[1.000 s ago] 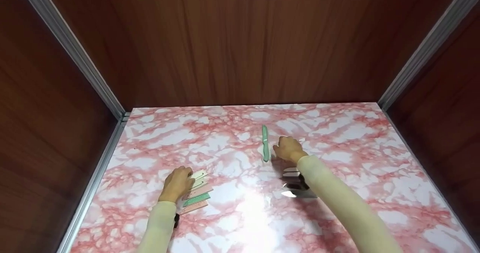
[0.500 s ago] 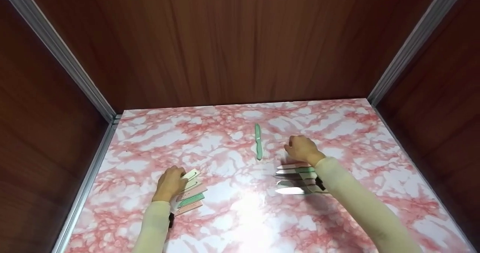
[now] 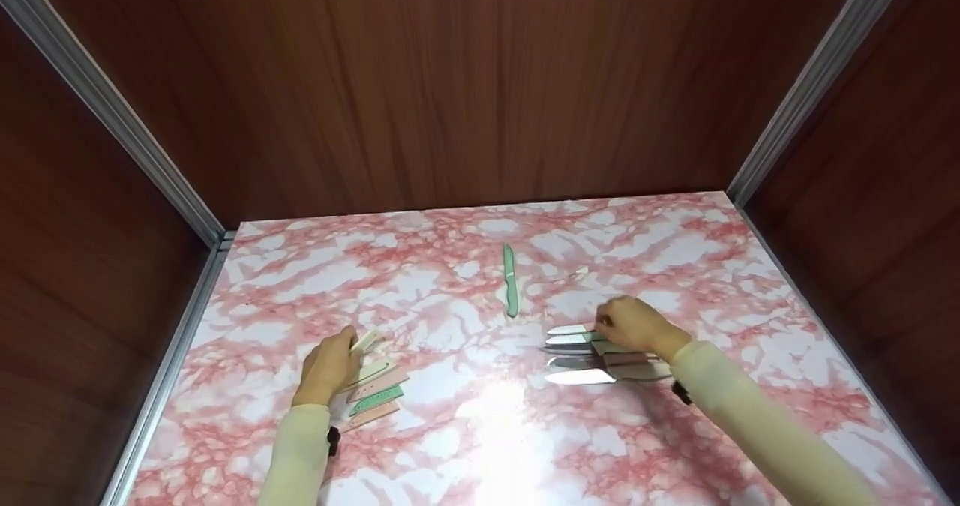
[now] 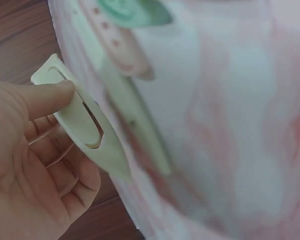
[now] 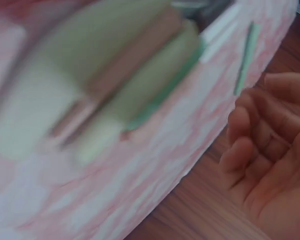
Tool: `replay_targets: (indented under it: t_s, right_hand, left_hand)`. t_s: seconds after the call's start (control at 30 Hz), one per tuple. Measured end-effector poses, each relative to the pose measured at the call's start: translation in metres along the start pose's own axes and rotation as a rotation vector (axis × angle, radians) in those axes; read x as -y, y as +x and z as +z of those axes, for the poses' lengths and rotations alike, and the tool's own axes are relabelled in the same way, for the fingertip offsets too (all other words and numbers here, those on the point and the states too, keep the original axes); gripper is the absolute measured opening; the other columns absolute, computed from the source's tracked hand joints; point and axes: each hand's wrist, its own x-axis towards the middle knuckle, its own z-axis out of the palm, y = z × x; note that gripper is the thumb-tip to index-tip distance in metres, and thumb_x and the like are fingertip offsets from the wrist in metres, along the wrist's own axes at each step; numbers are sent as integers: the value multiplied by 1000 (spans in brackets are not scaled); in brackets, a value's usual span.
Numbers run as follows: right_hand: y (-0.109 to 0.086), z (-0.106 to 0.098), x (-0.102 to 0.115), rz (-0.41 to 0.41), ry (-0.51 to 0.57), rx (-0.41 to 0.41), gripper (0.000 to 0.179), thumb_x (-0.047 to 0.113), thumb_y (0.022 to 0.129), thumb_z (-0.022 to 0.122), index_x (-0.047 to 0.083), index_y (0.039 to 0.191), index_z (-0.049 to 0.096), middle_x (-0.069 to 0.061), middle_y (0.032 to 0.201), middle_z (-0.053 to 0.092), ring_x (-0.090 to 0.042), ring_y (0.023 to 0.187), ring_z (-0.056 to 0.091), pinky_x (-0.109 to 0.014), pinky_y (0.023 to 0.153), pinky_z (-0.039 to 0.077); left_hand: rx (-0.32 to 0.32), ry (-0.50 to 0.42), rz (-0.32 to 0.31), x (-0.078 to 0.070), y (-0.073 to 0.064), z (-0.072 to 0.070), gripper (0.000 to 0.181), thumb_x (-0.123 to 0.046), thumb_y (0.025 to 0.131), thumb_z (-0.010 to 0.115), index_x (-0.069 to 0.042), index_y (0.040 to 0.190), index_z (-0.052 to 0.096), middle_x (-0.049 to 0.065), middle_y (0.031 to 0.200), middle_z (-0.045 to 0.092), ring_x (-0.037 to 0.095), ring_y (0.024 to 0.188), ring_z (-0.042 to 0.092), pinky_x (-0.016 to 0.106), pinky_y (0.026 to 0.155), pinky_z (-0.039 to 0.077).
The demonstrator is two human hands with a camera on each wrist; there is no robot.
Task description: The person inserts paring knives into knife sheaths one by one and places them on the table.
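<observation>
My left hand (image 3: 327,367) pinches a cream knife sheath (image 4: 85,110) with a long slot, the thumb pressed on its face. Beside it on the table lie more sheaths in a fan: another cream one (image 3: 375,371), a green one (image 3: 377,399) and pink ones (image 3: 375,414). My right hand (image 3: 637,324) hovers at the far end of a row of several knives (image 3: 577,377), blades to the left. Their handles (image 5: 100,65) are cream, pink and green. In the right wrist view its fingers are loosely curled with nothing seen between them.
A single green knife (image 3: 511,285) lies lengthwise near the table's middle, apart from the row. The pink-and-white marbled table (image 3: 450,266) is bounded by brown wood panels (image 3: 465,94) at the back and sides. Glare whitens its front middle.
The right hand has moved away from the single green knife, right and back toward the row of knives. The left hand has drawn one cream sheath up off the fan. The view has shifted slightly.
</observation>
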Motion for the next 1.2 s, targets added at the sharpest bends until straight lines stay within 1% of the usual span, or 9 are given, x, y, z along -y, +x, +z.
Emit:
replay_targets:
  t_s: [0.1,0.17,0.23,0.37,0.43,0.57,0.73,0.93,1.2]
  right_hand:
    - [-12,3,-7,-136,-27,-8,21,3,81,65,14,64,58,9,61,49,-7,57,42,-29,55,39]
    - [-20,5,-10,-188,-33,-12,26,4,79,68,16,61,54,11,58,44,-6,55,37,-27,54,35]
    - [-27,7,-12,-222,-40,-15,27,8,79,73,15,60,55,12,58,44,-5,54,37,-26,52,35]
    - [-38,13,-14,-230,-33,-7,14,13,76,78,12,67,66,10,63,56,-6,57,48,-29,53,43]
    - [-41,16,-15,-220,-46,-1,11,14,75,78,12,70,68,8,65,58,-7,58,50,-30,55,45]
    - [-47,21,-16,-184,-67,23,14,20,77,78,14,69,68,9,64,54,-7,58,45,-30,56,41]
    - [-53,26,-16,-156,-85,62,10,17,78,77,12,74,69,8,69,54,-7,61,44,-31,57,40]
    - [-58,29,-16,-152,-96,62,8,12,75,78,12,78,70,6,72,58,-7,63,46,-31,59,43]
    - [-62,29,-14,-190,-105,61,13,7,73,77,13,74,66,6,71,53,-7,61,44,-28,55,40]
  left_hand:
    - [-37,-10,35,-5,-1,-4,9,-12,93,58,-10,91,49,6,75,57,22,64,53,41,58,42]
    - [-42,-28,61,-10,-2,-6,8,-11,93,57,-9,94,50,7,76,57,22,62,53,40,57,42]
    - [-28,-49,75,-16,-4,-7,7,-10,94,55,-7,98,50,8,76,57,21,60,51,38,55,41]
    - [8,-89,86,-27,-6,-7,9,-8,96,52,-5,104,48,8,79,56,18,59,49,35,53,41]
    - [22,-111,86,-32,-7,-6,11,-7,97,49,-4,107,47,7,77,54,18,58,47,34,53,40]
    - [59,-158,76,-37,-7,-4,15,-7,99,44,-1,112,45,5,68,47,17,52,39,32,49,34]
    - [104,-216,57,-39,-10,-1,12,-10,99,41,-5,108,46,3,65,45,13,49,35,29,46,30]
    - [108,-255,73,-43,-12,1,11,-11,99,42,-7,107,49,5,70,52,14,49,38,29,46,32]
    - [76,-215,146,-54,-12,-3,10,-14,98,47,-9,92,54,1,66,46,12,50,36,26,47,32]
